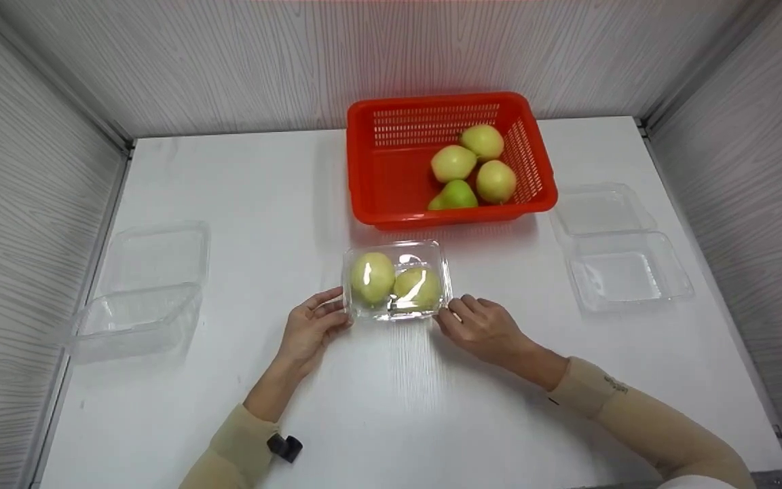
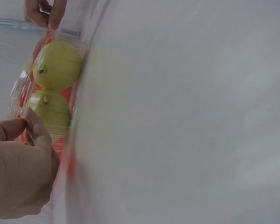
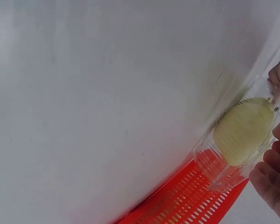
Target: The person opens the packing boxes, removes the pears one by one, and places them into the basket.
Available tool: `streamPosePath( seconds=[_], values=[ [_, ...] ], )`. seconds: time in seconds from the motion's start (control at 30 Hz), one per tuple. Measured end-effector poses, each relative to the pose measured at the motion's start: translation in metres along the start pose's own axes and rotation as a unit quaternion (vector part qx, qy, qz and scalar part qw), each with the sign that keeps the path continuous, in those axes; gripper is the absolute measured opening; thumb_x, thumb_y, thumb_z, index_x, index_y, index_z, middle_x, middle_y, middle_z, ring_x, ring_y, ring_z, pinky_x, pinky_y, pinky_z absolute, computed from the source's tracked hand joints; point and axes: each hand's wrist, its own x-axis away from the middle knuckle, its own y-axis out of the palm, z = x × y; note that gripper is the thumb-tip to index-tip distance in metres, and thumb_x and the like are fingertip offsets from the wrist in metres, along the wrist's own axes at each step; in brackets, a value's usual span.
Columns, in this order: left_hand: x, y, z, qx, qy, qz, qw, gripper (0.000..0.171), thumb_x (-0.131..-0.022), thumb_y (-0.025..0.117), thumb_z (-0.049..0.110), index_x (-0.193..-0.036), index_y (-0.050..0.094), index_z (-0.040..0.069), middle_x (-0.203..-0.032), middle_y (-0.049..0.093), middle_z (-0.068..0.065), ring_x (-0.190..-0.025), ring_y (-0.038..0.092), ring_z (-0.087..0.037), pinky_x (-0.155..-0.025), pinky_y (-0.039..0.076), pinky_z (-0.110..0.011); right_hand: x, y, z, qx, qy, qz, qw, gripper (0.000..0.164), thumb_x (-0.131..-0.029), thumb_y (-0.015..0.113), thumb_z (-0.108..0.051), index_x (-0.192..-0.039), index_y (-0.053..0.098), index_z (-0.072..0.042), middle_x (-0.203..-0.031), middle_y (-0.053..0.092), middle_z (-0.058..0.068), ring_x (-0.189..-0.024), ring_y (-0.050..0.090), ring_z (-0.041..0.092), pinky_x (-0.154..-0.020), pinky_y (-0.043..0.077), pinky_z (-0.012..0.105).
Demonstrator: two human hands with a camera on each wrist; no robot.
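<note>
A clear plastic clamshell box (image 1: pixel 396 315) with its lid down sits on the white table, in the middle of the head view. Inside it lie two yellow-green pears, one on the left (image 1: pixel 373 277) and one on the right (image 1: pixel 418 288). My left hand (image 1: pixel 311 331) holds the box's front left corner, thumb and finger pinching the rim in the left wrist view. At the front right corner, my right hand (image 1: pixel 482 329) pinches the edge with curled fingers. The right wrist view shows one pear (image 3: pixel 245 130) through the clear wall, beside my fingers.
Behind the box stands a red plastic basket (image 1: pixel 391 219) with several pears gathered at its right side. An open clear clamshell box (image 1: pixel 136 319) lies at the left of the table, another (image 1: pixel 625 275) at the right. Wood-grain panels (image 1: pixel 241 61) border the table.
</note>
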Motion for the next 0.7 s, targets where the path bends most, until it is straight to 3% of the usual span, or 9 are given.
streamPosePath(
  seconds=[0.13,0.37,0.7],
  values=[
    [0.004,0.002,-0.002,0.004,0.008,0.010,0.9999,0.048,-0.094,0.063,-0.013,-0.141,0.055,-0.004,-0.111,0.067,-0.005,-0.094,0.070,-0.013,-0.083,0.065,-0.021,0.003,-0.002,0.003,-0.002,0.002,-0.013,1.000,0.018,-0.089,0.083,-0.019,-0.085,0.069,-0.008,-0.074,0.066,0.004,-0.063,0.067,0.017,-0.053,0.060,0.024],
    [0.016,0.008,-0.009,0.019,-0.002,0.033,0.9993,0.041,-0.098,0.059,-0.009,-0.139,0.053,-0.006,-0.108,0.065,-0.005,-0.090,0.070,-0.013,-0.084,0.065,-0.023,0.009,-0.001,0.013,-0.033,-0.018,-0.024,0.999,0.016,-0.086,0.085,-0.018,-0.090,0.072,-0.009,-0.082,0.069,0.004,-0.071,0.071,0.017,-0.057,0.063,0.025],
    [0.033,0.023,-0.021,0.011,-0.041,0.024,0.9988,0.034,-0.102,0.057,-0.001,-0.135,0.050,-0.007,-0.108,0.063,-0.007,-0.091,0.068,-0.013,-0.087,0.065,-0.024,0.010,0.000,0.020,-0.050,-0.027,-0.028,0.998,0.010,-0.094,0.075,-0.018,-0.090,0.071,-0.010,-0.084,0.068,0.003,-0.073,0.070,0.017,-0.059,0.062,0.024]
  ],
)
